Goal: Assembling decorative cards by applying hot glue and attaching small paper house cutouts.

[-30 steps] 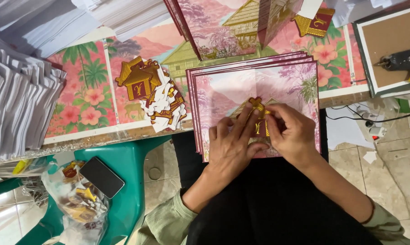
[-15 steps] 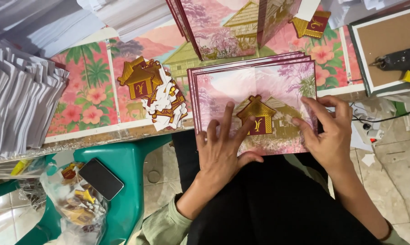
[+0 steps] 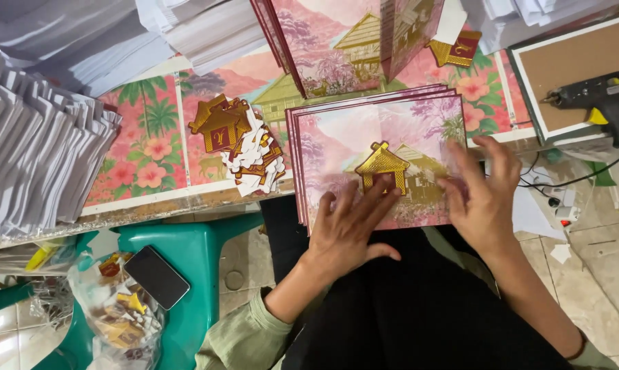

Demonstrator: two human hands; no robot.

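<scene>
Left hand (image 3: 347, 229): flat and spread, fingers pressing the lower edge of the top pink printed landscape card (image 3: 385, 161), gripping nothing.
Right hand (image 3: 484, 192): open too, fingertips resting on the card's right side.
Card: tops a small stack on the lap, against the table edge.
Gold house-shaped cutout (image 3: 382, 166): stuck at the card's centre, between both hands.
Black glue gun (image 3: 597, 99): on a brown board, far right.
Green plastic stool (image 3: 196, 257): left, carrying a black phone (image 3: 156, 276).
</scene>
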